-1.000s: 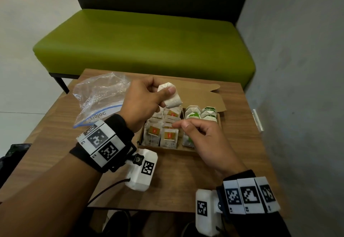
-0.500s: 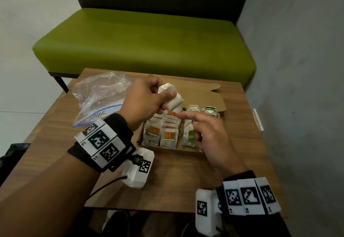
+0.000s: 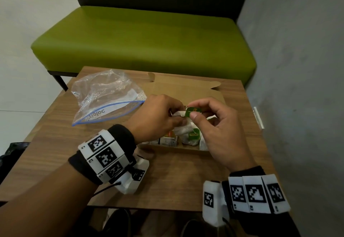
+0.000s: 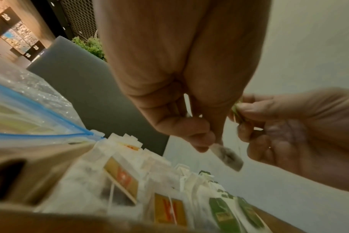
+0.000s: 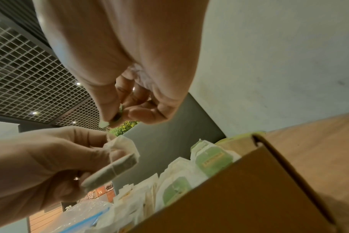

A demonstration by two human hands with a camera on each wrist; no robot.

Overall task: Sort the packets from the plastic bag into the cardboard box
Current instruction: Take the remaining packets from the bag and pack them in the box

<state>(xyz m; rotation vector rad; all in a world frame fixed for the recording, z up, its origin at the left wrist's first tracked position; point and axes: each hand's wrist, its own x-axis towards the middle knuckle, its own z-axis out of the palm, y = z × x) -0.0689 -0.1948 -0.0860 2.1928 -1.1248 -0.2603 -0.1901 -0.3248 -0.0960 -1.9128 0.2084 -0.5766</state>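
Observation:
Above the open cardboard box (image 3: 188,150) my left hand (image 3: 158,119) pinches a white tea-bag packet (image 3: 177,115), also seen as the packet (image 4: 228,156) and the packet (image 5: 118,164). My right hand (image 3: 214,123) pinches that packet's green tag (image 3: 192,111) between thumb and forefinger; the tag (image 5: 118,115) shows edge-on in the right wrist view. In the box stand rows of packets, red-and-yellow tagged ones (image 4: 169,209) on the left and green tagged ones (image 3: 193,135) on the right. The clear zip plastic bag (image 3: 106,95) lies on the table to the left of the box.
The small wooden table (image 3: 167,177) stands against a grey wall (image 3: 297,88) on the right. Behind it is a green bench (image 3: 145,39). The box lid (image 3: 186,88) lies folded back toward the bench. A dark bag (image 3: 11,155) sits on the floor at left.
My right hand rose from the box and took hold of the green tag. My left hand brought the packet lower and rightward, so both hands now meet above the box.

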